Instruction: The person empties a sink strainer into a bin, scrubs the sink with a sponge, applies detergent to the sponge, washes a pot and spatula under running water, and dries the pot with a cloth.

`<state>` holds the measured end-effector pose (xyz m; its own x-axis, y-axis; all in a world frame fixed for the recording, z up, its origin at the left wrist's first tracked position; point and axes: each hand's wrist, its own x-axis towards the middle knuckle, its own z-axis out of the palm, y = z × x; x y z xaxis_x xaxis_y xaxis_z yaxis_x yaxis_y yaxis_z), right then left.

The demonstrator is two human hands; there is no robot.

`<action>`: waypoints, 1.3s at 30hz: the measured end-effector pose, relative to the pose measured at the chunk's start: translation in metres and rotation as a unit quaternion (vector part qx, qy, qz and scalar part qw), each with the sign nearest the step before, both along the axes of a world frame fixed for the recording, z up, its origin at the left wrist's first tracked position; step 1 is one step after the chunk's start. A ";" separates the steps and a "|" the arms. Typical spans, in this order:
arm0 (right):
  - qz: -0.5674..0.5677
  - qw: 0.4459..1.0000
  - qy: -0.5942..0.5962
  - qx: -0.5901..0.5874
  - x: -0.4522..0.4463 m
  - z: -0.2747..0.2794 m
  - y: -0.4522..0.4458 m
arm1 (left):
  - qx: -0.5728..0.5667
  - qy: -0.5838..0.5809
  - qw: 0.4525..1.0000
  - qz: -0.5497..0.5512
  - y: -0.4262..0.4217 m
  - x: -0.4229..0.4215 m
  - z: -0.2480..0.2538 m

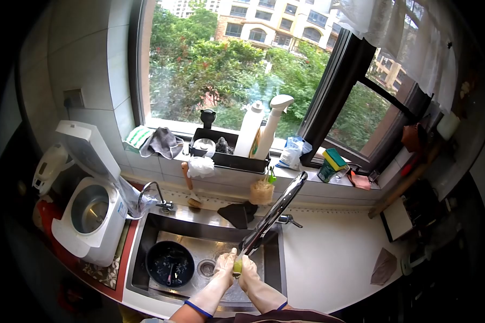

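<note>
Both hands wear cream-coloured rubber gloves with blue cuffs and meet over the right part of the steel sink (pixel 210 245). Between them is a small yellow-green thing (pixel 237 267), perhaps a sponge, mostly covered by the fingers. My left hand (pixel 224 264) is closed on its left side, my right hand (pixel 248 271) on its right. The long chrome faucet (pixel 272 218) reaches down to just above the hands. A dark round pot (pixel 149 262) sits in the sink's left part, holding dark water, white bits and a utensil.
Left of the sink stands a white rice cooker (pixel 113 215) with its lid raised. A smaller curved tap (pixel 155 185) rises behind the sink. Bottles (pixel 249 129) stand in a black rack (pixel 221 156) at the window. White counter (pixel 328 253) extends right; a brown cloth (pixel 383 266) lies there.
</note>
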<state>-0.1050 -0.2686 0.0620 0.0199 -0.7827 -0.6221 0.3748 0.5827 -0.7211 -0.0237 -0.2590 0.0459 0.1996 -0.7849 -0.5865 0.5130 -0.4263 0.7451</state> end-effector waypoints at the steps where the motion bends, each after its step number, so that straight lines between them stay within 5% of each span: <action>1: -0.001 1.000 0.000 -0.001 -0.001 -0.001 -0.002 | -0.010 0.003 1.000 0.027 0.005 0.002 0.010; 2: -0.005 1.000 0.007 -0.009 -0.002 -0.001 -0.004 | 0.027 -0.049 0.998 0.036 0.005 0.004 0.047; 9: 0.119 0.983 0.135 -0.040 -0.015 -0.013 -0.014 | -0.163 -0.327 0.931 0.015 0.001 0.031 -0.022; 12: 0.027 0.983 0.043 -0.176 -0.011 -0.008 -0.011 | -0.072 -0.380 0.921 -0.041 0.009 0.026 -0.002; 15: 0.071 0.978 0.015 -0.197 -0.006 0.035 -0.003 | -0.145 -0.278 0.949 0.028 0.004 0.009 0.009; 17: 0.077 0.964 -0.024 -0.255 -0.007 0.012 -0.003 | -0.165 -0.254 0.953 0.033 0.000 0.000 -0.009; 19: 0.075 0.972 0.016 -0.222 0.000 0.026 0.005 | -0.254 -0.414 0.868 0.109 -0.013 -0.010 -0.042; 20: 0.089 0.971 0.035 -0.218 -0.001 0.013 0.006 | -0.235 -0.151 0.950 0.140 -0.035 -0.012 -0.090; 21: 0.088 0.971 0.036 -0.219 -0.001 -0.003 0.005 | -0.180 0.113 0.950 0.229 -0.057 -0.014 -0.139; 24: 0.055 0.966 0.154 -0.198 0.004 -0.013 0.006 | -0.136 0.329 0.912 0.202 -0.030 -0.021 -0.042; 27: 0.061 0.975 0.042 -0.212 0.005 -0.001 0.007 | -0.132 0.221 0.954 0.155 -0.019 -0.026 -0.028; 31: 0.071 0.975 -0.004 -0.212 0.004 0.014 0.008 | -0.170 -0.070 0.982 0.053 -0.008 -0.024 -0.025; 36: 0.101 0.955 0.146 -0.239 -0.001 0.022 0.012 | -0.217 -0.168 0.962 0.018 0.003 -0.020 -0.019; 39: 0.070 0.968 0.131 -0.201 0.002 -0.023 0.001 | -0.216 -0.197 0.956 0.011 0.004 -0.015 -0.020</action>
<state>-0.1032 -0.2675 0.0392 0.0254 -0.9638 -0.2655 0.0867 0.2667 -0.9599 -0.0382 -0.2547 0.0257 0.3572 -0.9302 -0.0839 0.1621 -0.0267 0.9864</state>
